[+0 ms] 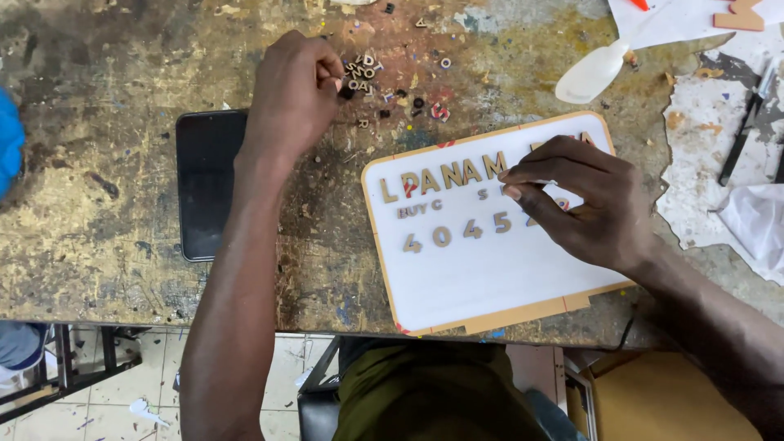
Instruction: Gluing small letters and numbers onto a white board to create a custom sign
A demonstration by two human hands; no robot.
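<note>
From the head view I see my left hand (294, 86) with its fingers (331, 73) curled tight, thumb and forefinger pinching a small dark cut-out piece (346, 93) at the edge of a loose heap of small wooden letters (363, 72) on the paint-stained, scarred table (98, 188). My right hand (584, 204) rests on a white rounded-corner sign board with a tan wooden rim (474, 282); its fingers (523, 175) are drawn together, tips pressing down at the end of the top row of tan wooden letters (445, 175), pinching what seems a thin pale piece, though I cannot tell exactly what. Below that row sits a shorter line of smaller grey letters (419, 210), then a row of tan wooden numerals (457, 233), partly hidden by my right hand.

The sign board lies tilted near the table's front edge, right of centre. A black flat slab like a phone (208, 184) lies left of my left forearm, just beside it. A white plastic spoon-shaped piece (592, 73) lies beyond the board.

My left arm reaches straight forward across the table; my right forearm comes in from the lower right, wrist bent inward.
</note>
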